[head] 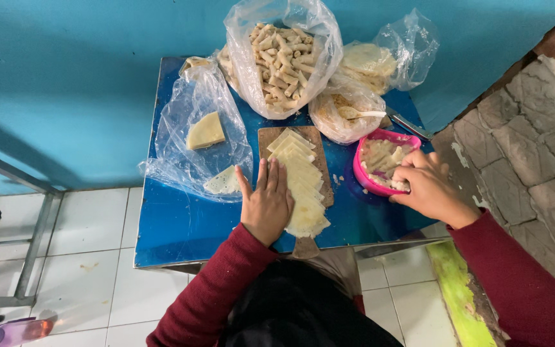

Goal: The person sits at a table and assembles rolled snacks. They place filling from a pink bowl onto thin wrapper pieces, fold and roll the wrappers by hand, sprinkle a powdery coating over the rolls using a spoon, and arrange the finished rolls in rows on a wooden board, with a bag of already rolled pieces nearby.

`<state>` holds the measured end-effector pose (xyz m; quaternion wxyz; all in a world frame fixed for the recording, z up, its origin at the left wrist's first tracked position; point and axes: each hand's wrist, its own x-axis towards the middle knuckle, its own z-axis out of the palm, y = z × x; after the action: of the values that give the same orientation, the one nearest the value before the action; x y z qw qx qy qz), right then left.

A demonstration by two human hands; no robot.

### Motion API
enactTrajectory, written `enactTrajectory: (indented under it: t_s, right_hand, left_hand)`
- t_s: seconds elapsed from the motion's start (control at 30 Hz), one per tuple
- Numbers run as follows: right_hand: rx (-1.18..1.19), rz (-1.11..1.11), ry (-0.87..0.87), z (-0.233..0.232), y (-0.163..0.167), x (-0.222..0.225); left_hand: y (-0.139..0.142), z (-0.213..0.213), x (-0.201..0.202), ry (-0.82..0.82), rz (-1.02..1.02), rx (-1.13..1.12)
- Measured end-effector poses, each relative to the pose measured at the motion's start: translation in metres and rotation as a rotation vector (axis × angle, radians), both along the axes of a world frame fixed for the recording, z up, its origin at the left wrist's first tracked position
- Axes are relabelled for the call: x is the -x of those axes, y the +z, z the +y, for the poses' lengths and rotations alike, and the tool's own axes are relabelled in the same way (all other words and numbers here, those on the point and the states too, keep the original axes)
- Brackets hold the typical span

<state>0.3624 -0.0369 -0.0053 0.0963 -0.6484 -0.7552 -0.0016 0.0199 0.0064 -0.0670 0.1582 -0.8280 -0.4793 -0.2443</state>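
My left hand (266,202) lies flat, fingers together, on the left part of a wooden cutting board (271,136) on a small blue table (181,225). A row of overlapping pale triangular wrappers (303,183) covers the board beside that hand. My right hand (426,187) reaches into a pink bowl (380,136) at the right, fingers curled on pale filling (380,159) at its near rim. Both sleeves are dark red.
Clear plastic bags stand at the table's back: one of rolled pastries (281,54), one with wrappers (370,64), one with filling and a spoon (351,112). A flat bag with wrapper pieces (205,132) lies left. Blue wall behind, stone wall right, metal frame (30,257) left.
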Motion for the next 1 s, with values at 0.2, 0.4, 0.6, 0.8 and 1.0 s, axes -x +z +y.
enactTrajectory:
  t_s: [0.2, 0.4, 0.6, 0.8, 1.0]
  right_hand:
    - [-0.116, 0.219, 0.203, -0.006, 0.022, 0.008]
    - [-0.08, 0.485, 0.484, 0.023, 0.031, 0.069]
    - [-0.093, 0.512, 0.485, 0.066, 0.023, 0.137]
    - [-0.29, -0.036, 0.372, 0.064, 0.023, 0.154]
    - [-0.531, -0.827, 0.391, 0.063, 0.027, 0.144]
  left_hand:
    - [0.004, -0.004, -0.001, -0.021, -0.021, 0.046]
    - [0.011, 0.001, 0.001, -0.07, -0.122, 0.168]
    - [0.018, 0.024, -0.009, 0.064, 0.023, 0.107]
    - [0.015, 0.03, -0.012, 0.05, -0.005, 0.094]
    - [0.012, 0.029, -0.015, 0.048, -0.027, 0.079]
